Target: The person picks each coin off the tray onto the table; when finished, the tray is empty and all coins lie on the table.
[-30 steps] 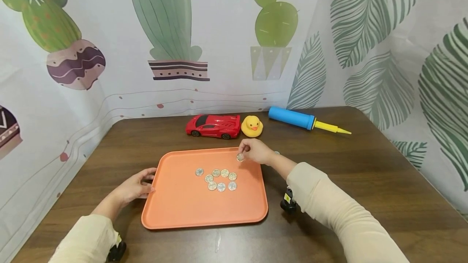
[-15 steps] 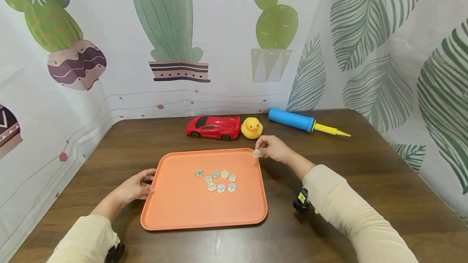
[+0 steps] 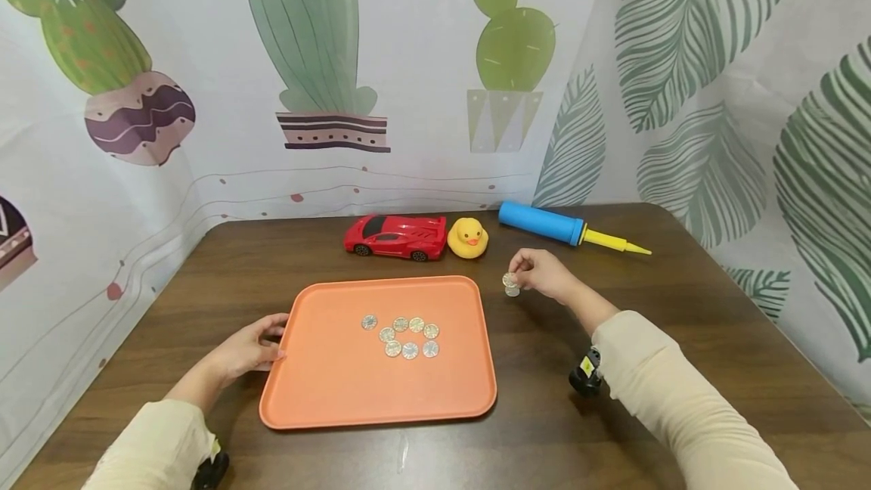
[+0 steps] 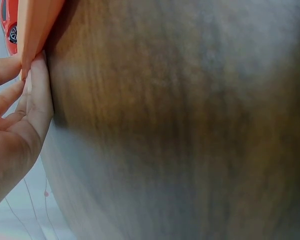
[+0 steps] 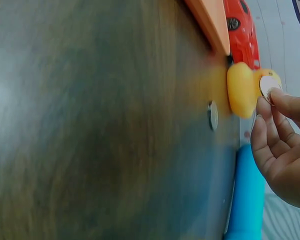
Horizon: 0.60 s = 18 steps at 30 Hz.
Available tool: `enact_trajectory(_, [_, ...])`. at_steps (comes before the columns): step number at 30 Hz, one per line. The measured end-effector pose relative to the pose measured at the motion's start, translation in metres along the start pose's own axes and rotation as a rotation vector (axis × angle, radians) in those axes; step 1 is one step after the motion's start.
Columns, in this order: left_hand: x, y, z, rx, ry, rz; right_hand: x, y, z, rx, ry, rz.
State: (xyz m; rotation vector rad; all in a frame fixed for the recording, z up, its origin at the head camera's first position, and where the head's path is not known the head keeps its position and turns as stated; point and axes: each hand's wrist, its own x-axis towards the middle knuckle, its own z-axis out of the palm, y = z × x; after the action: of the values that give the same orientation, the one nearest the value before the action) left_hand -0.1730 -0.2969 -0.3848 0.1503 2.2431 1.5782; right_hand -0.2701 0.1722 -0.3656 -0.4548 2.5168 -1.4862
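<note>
My left hand [image 3: 243, 346] holds the left rim of the orange tray [image 3: 320, 392]; in the left wrist view, the tray's edge [image 4: 35, 30] lies between the fingers. Several coins [image 3: 410, 351] lie flat on the tray, most in a loose ring and one off to its left. To the right of the tray, my right hand [image 3: 547, 276] pinches a coin [image 5: 268, 89] between thumb and fingertips, raised above the table. Below it, a second coin [image 5: 213, 115] lies on the wood, partly covered by the held one in the head view.
A red toy car [image 3: 396, 237], a yellow rubber duck [image 3: 467, 238] and a blue hand pump [image 3: 540, 222] with a yellow nozzle line the back of the brown table [image 3: 646, 339]. Behind them hangs a cloth printed with cacti and leaves.
My right hand has carried the pinched coin rightward, from over the tray's far right corner to above the coin on the table. My left hand stays at the tray's rim.
</note>
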Motion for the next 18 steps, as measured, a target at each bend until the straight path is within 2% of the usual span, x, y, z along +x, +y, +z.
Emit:
enact_trajectory(9, [0.0, 0.0, -0.001, -0.002, -0.004, -0.002, -0.005, 0.018, -0.014, -0.01, 0.053, 0.027])
enact_trajectory(18, [0.0, -0.001, -0.001, 0.01, 0.003, -0.012, -0.011, 0.03, -0.023, -0.027, 0.066, 0.075])
